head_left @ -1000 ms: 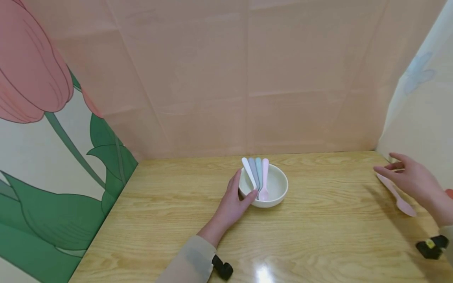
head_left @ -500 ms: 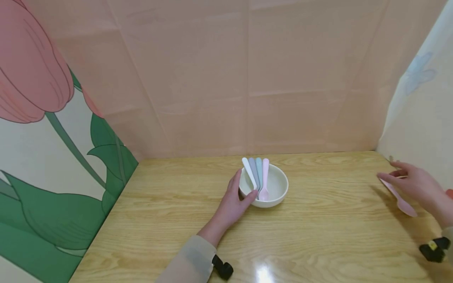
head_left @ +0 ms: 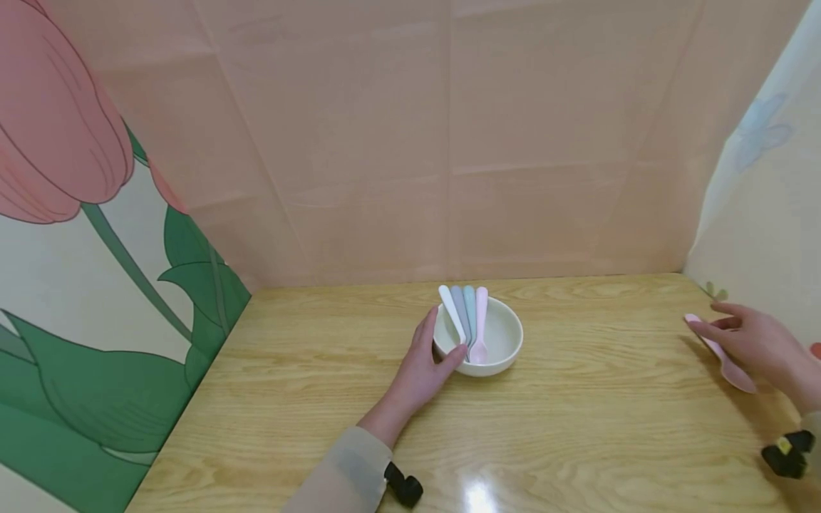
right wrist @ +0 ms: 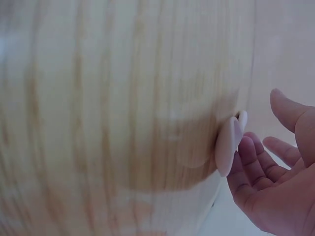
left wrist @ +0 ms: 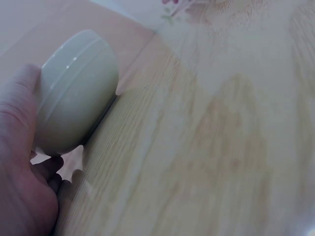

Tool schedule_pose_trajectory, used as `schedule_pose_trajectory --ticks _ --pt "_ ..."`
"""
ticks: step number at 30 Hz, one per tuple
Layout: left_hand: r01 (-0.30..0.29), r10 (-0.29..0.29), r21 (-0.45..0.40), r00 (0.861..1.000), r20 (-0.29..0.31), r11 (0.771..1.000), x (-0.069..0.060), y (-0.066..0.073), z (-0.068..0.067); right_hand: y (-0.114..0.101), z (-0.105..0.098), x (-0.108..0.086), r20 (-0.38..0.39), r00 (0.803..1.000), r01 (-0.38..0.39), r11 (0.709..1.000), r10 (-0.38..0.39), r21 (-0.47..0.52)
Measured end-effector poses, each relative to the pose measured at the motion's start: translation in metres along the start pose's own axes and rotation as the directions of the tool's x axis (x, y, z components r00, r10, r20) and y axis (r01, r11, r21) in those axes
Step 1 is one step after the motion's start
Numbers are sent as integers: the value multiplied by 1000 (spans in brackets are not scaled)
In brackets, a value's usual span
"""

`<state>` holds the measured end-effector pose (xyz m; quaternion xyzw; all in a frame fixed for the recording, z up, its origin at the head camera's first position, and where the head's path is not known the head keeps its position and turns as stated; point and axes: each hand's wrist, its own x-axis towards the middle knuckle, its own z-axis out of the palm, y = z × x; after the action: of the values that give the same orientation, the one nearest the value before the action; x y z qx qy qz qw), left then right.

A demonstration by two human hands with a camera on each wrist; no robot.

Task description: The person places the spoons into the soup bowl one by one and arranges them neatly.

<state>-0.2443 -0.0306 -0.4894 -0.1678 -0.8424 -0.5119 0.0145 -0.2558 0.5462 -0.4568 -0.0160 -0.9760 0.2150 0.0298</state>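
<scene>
My left hand [head_left: 420,370] holds the side of a white bowl [head_left: 505,345], thumb at the near rim and fingers round the left wall. In the left wrist view the bowl [left wrist: 81,98] stands on the table beside the thumb. Inside it lean several spoons side by side: a white spoon [head_left: 451,313], a grey-blue spoon, a green-blue spoon [head_left: 470,310] and a pink spoon [head_left: 481,320]. At the far right my right hand [head_left: 760,345] is over a pale pink spoon [head_left: 735,376] lying on the table. The right wrist view shows fingers by the spoon [right wrist: 228,147], thumb apart from it.
The wooden table [head_left: 577,427] meets a plain pinkish backdrop [head_left: 545,142] behind the bowl. A tulip-printed panel [head_left: 128,399] borders the left side. A pale panel [head_left: 763,235] stands close beside the right hand.
My right hand has come down and slightly right onto the pink spoon, so its handle tip now shows past the fingers. The left hand and the bowl stay in place.
</scene>
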Motion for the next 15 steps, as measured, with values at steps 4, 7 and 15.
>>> schedule_pose_trajectory --ticks 4,7,15 --pt "1 -1 1 1000 2 1000 0 -1 0 3 2 1 0 1000 14 1000 -14 3" --pt "3 -3 4 1000 2 1000 0 -2 -1 6 4 2 11 1000 24 1000 -24 7" --pt "12 -12 -9 1000 10 1000 0 -4 -1 7 10 3 35 999 -12 999 10 53"
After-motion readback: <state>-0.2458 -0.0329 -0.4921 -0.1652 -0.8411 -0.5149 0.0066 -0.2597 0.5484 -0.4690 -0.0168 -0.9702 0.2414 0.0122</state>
